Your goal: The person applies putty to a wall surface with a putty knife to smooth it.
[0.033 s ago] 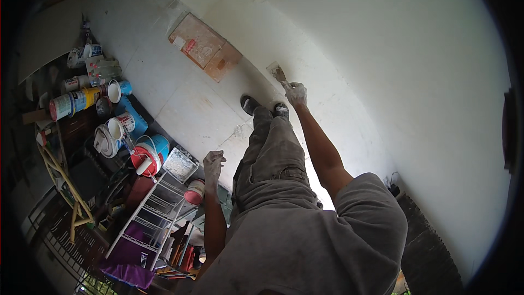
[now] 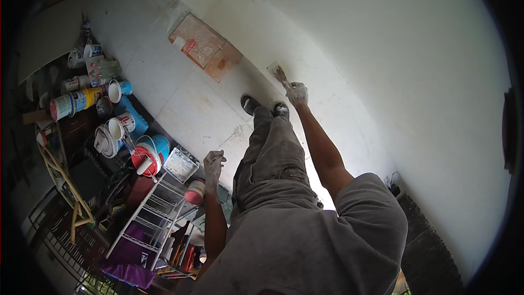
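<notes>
My right hand [image 2: 297,94], smeared with white, is closed round the handle of a putty knife [image 2: 277,71]. The broad blade points up and away from me, beside the pale wall [image 2: 393,71]; whether it touches the wall I cannot tell. My left hand [image 2: 213,165], also coated white, hangs on the left with its fingers loosely bent and a little apart. Nothing shows in it. Just below that hand stands a small red-and-white bucket [image 2: 195,192].
A flattened brown cardboard piece [image 2: 204,46] lies on the tiled floor [image 2: 188,98] along the wall. Several paint buckets [image 2: 150,154] crowd the left side. Nearer are a white wire rack [image 2: 147,218], a white-stained tray [image 2: 180,165] and a wooden frame [image 2: 65,186]. A dark ridged panel [image 2: 428,240] stands at lower right.
</notes>
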Demonstrator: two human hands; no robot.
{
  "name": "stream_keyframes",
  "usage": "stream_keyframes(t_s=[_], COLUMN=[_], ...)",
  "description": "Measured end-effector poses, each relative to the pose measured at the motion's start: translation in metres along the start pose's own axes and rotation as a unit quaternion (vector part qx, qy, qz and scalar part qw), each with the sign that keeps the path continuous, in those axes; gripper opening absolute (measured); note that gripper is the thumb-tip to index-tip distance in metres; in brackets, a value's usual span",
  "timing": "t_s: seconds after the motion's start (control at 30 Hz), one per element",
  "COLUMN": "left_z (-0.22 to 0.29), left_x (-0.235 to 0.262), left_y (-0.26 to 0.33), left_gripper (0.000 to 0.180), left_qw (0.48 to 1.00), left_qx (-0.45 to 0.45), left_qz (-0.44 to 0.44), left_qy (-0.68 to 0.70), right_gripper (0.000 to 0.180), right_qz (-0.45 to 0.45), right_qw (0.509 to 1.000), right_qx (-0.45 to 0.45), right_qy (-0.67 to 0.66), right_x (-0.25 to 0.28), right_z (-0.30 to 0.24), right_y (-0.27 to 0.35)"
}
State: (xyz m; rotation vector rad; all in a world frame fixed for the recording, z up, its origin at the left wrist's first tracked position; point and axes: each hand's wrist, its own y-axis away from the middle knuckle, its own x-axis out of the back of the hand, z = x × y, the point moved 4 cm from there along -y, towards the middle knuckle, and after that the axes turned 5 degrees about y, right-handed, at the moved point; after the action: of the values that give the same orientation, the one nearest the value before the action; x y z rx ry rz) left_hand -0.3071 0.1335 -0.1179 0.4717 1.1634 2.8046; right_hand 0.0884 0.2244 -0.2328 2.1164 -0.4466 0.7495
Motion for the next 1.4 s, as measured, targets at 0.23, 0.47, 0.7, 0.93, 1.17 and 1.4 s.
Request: stream_keyframes(t_s=[0.23,0.47,0.7,0.93,1.17,1.4], left_z=[-0.002,-0.007,-0.011,-0.005,0.001,0.011], left_x=[0.007,0.010,0.012,0.009,0.007,0.006], left_y=[-0.005,-0.004,-0.009,-0.013,-0.014,-0.016], left_gripper=[0.030,0.029,0.029,0.028,0.029,0.027], left_qw=[1.000,1.000,1.000,1.000,0.999,1.000], left_qx=[-0.006,-0.013,-0.009,0.010,0.007,0.019], left_qz=[0.002,-0.001,0.003,0.010,-0.001,0.002], left_qy=[0.001,0.015,0.030,0.016,0.031,0.001], right_gripper=[0.046,0.048,0.047,0.047,0.047,0.046], right_qz=[-0.035,-0.029,-0.024,0.002,0.003,0.005], right_qw=[0.999,0.999,0.999,1.000,0.999,0.999], right_qx=[-0.023,-0.026,0.014,0.024,0.009,0.010], right_qy=[-0.023,-0.007,0.032,0.016,0.033,0.037], right_x=[0.004,0.006,0.009,0.002,0.005,0.010], right_z=[-0.007,-0.007,-0.008,-0.007,-0.008,-0.010], right_y=[0.001,0.001,0.001,-0.003,-0.002,-0.004])
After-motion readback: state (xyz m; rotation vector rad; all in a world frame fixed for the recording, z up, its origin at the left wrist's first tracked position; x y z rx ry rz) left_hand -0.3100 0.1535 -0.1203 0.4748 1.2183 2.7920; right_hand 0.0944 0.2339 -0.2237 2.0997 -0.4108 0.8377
